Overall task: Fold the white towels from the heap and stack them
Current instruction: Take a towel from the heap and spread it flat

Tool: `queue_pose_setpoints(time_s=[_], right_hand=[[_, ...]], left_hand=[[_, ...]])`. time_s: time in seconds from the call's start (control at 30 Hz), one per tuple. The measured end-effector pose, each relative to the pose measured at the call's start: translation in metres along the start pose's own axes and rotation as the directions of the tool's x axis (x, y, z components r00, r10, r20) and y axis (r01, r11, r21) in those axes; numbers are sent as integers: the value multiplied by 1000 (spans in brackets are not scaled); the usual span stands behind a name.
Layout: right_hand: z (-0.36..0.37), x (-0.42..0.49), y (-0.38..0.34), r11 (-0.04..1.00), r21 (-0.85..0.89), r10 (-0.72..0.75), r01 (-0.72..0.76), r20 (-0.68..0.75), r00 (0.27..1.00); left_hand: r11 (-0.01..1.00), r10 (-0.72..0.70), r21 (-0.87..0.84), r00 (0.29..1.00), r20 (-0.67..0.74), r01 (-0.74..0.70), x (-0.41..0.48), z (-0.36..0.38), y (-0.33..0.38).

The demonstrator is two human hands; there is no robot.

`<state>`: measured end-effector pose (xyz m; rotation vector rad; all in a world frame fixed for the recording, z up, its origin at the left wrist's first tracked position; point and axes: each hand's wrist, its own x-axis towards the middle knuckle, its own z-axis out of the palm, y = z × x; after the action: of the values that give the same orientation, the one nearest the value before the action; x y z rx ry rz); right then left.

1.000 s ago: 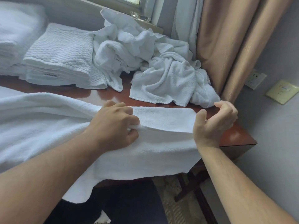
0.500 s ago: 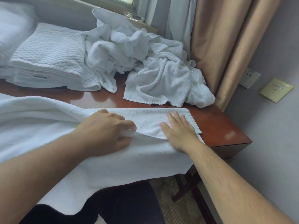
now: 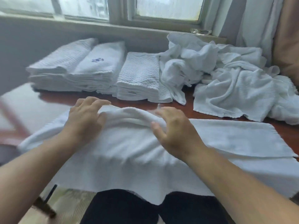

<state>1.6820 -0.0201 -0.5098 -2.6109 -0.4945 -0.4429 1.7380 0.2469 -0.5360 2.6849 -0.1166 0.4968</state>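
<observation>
White towel (image 3: 129, 147) lay across the table's (image 3: 61, 97) near edge. Left hand (image 3: 85, 117) and right hand (image 3: 174, 130) each grabbed its bumpy middle fold. Behind sat folded stacks (image 3: 90, 70) and the messy heap (image 3: 226, 75), under the window (image 3: 168, 7).

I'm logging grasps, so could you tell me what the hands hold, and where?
The left hand and right hand lie over the raised fold across the middle of the white towel; blur hides whether either grips it.
</observation>
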Motion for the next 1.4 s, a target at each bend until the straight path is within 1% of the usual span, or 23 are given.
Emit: queue_pose_setpoints(time_s=[0.07, 0.1, 0.13, 0.2, 0.27, 0.33, 0.37, 0.43, 0.5, 0.63, 0.73, 0.83, 0.9, 0.97, 1.03, 1.07, 1.1, 1.17, 1.2, 1.27, 1.3, 1.33, 1.4], right_hand=[[26, 10, -33, 977, 16, -213, 212, 6, 977], [38, 13, -44, 961, 47, -273, 271, 60, 960], [48, 17, -52, 951, 83, -306, 297, 128, 943], [66, 24, -60, 949, 132, -310, 285, 244, 919], [76, 31, -59, 948, 155, -311, 279, 254, 916], [78, 35, -56, 951, 162, -297, 262, 251, 921], [79, 36, -54, 952, 156, -295, 262, 257, 920], [80, 35, -53, 953, 127, -302, 276, 289, 908], [82, 36, -53, 949, 80, -315, 306, 326, 891], [83, 43, -53, 937, 34, -332, 347, 387, 860], [83, 51, -51, 933, 27, -339, 358, 397, 853], [84, 61, -48, 942, 23, -312, 334, 422, 851], [86, 69, -47, 947, 21, -298, 319, 422, 856], [87, 76, -45, 955, 36, -280, 294, 429, 859], [90, 81, -43, 961, 78, -273, 266, 433, 859], [91, 83, -43, 960, 88, -276, 264, 432, 859], [90, 83, -43, 959, 88, -282, 270, 425, 860], [88, 81, -45, 944, 82, -327, 320, 360, 874], [86, 80, -47, 925, 87, -379, 371, 311, 872], [84, 75, -50, 849, 74, -526, 523, 208, 825], [83, 71, -52, 805, 34, -590, 593, 150, 793], [82, 69, -52, 761, -23, -645, 649, 89, 759], [79, 66, -51, 667, -169, -739, 725, -31, 673]], left_hand=[[987, -155, 41, 988, 7, 155, -2, -9, -26], [973, -229, 39, 973, 5, 229, -2, -11, -35], [955, -297, 21, 955, -2, 297, 0, -11, -42], [913, -405, -51, 914, 12, 405, 8, -12, -54], [868, -484, -92, 872, 71, 488, 20, -16, -63], [857, -509, -2, 847, 151, 515, 36, -21, -69], [863, -503, 58, 843, 190, 502, 42, -24, -71], [884, -468, 129, 848, 249, 450, 51, -28, -71], [912, -410, 132, 872, 266, 389, 57, -30, -71], [939, -343, 56, 928, 145, 339, 63, -38, -67], [950, -311, 19, 950, 18, 311, 68, -52, -69], [968, -249, 10, 960, -125, 253, 68, -72, -73], [971, -237, -29, 946, -224, 236, 66, -86, -75], [964, -266, -58, 913, -310, 261, 63, -96, -83], [944, -328, -147, 885, -330, 295, 56, -100, -91], [919, -372, -254, 879, -298, 302, 51, -99, -94], [867, -415, -397, 877, -240, 302, 45, -94, -98], [669, -483, -680, 871, -91, 300, 30, -78, -104], [562, -506, -774, 861, -41, 293, 23, -69, -108], [352, -534, -904, 845, 20, 243, 10, -53, -113], [276, -541, -937, 841, 30, 212, 5, -47, -114], [252, -541, -950, 841, 19, 184, 3, -43, -117], [271, -522, -948, 853, 3, 169, 3, -41, -121]])
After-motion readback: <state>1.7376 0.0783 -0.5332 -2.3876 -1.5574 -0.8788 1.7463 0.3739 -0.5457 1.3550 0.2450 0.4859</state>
